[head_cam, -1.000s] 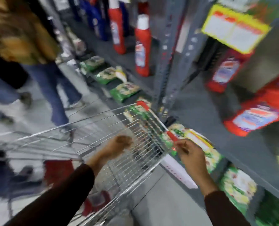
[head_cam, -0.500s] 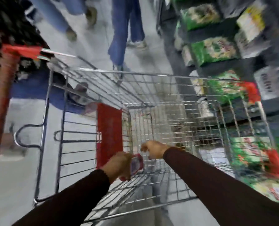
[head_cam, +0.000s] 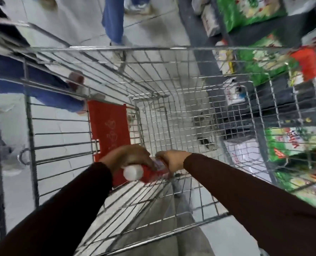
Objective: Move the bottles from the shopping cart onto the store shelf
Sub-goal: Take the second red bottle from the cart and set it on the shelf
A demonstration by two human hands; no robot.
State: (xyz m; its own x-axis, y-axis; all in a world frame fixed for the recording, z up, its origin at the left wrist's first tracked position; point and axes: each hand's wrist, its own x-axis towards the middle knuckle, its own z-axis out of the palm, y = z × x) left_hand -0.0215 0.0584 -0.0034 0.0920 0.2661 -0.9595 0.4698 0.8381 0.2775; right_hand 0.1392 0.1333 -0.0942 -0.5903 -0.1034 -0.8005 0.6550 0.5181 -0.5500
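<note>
A red bottle (head_cam: 148, 172) with a white cap is being gripped low in the cart (head_cam: 172, 108), at about 6 o'clock. The left hand (head_cam: 127, 157) is being closed over its neck and the right hand (head_cam: 172, 160) around its body. Half a second ago the cap was hidden and only the left hand was being wrapped on it; now it is being tilted cap-first towards the camera. A lift looks under way, with the shelf (head_cam: 264, 89) waiting at 2 o'clock

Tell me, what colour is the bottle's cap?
White, on the red bottle; cap shows in the head view.
</note>
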